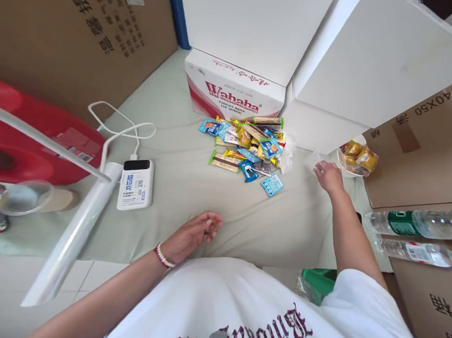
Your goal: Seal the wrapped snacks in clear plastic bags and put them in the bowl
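Observation:
My left hand (196, 233) rests low over the cloth near my body, its fingers loosely curled and apart with nothing visible in them. To the right, my right hand (329, 176) is beside a white bowl (340, 158) holding several yellow wrapped snacks (366, 158). Its fingertips are pinched together; a faint transparent bit shows above them, too unclear to name. Between and beyond my hands lies a pile of packaged snacks (250, 142) in blue, yellow and green-ended wrappers. One light blue packet (272, 185) lies at the near edge of the pile, and a clear plastic bag (287, 153) at its right side.
A Wahaha carton (234, 88) and white boxes (336, 58) stand behind the pile. On the left are a power bank (135, 186) with a white cable, a plastic film roll (74, 231), a clear cup (28, 198) and a red object (32, 131). Bottles (417, 223) lie at right.

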Demonstrator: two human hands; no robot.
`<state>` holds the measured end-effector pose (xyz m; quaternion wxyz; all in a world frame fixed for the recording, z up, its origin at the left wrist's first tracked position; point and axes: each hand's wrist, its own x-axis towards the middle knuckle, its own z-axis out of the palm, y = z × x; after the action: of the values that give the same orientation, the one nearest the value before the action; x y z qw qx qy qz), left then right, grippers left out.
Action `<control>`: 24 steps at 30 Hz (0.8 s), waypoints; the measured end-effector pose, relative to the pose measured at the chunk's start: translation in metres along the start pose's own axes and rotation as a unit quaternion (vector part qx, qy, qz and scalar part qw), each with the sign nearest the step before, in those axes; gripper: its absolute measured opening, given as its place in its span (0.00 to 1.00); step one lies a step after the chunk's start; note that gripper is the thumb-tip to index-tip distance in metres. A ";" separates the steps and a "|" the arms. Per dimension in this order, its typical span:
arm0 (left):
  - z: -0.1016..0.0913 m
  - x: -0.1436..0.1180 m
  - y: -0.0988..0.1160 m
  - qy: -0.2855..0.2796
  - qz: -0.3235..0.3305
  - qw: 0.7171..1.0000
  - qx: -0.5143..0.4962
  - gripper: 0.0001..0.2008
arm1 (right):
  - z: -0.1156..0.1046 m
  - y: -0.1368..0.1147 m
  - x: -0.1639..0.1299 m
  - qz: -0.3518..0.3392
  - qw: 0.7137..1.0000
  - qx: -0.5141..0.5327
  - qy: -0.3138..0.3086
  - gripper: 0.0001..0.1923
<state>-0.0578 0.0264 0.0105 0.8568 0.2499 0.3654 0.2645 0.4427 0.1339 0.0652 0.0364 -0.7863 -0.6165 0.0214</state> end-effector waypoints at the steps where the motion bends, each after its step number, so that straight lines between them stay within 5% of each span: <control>1: -0.008 -0.014 0.001 0.021 0.003 1.000 0.003 0.19 | 0.004 0.000 0.014 -0.004 0.999 -0.029 -0.024 0.09; 3: -0.023 -0.045 0.002 0.065 0.004 0.998 0.002 0.19 | 0.008 -0.007 0.027 -0.022 0.999 -0.036 -0.034 0.17; 5: -0.036 -0.073 0.003 0.109 0.000 0.994 -0.011 0.18 | 0.010 -0.021 0.026 -0.046 0.998 -0.011 0.032 0.24; 8: -0.046 -0.102 0.004 0.167 -0.006 0.985 -0.041 0.18 | 0.020 -0.050 0.017 -0.019 0.989 0.057 0.133 0.21; 10: -0.046 -0.108 0.004 0.184 0.001 0.982 -0.046 0.18 | 0.034 -0.069 0.015 0.039 0.989 0.101 0.101 0.18; 14: -0.035 -0.092 0.007 0.138 0.025 0.990 -0.007 0.15 | 0.065 -0.092 0.011 0.090 0.984 0.151 0.036 0.08; 20: -0.017 -0.049 0.010 0.088 0.066 0.990 0.090 0.15 | 0.077 -0.089 -0.023 0.141 0.963 0.204 0.103 0.15; 24: -0.004 -0.019 0.006 0.061 0.060 0.987 0.137 0.16 | 0.082 -0.091 -0.010 0.187 0.943 0.247 0.122 0.16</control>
<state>-0.0740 0.0196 0.0213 0.7732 0.3702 0.4338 0.2775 0.3462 0.1479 -0.0087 0.2992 -0.8503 -0.4247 0.0834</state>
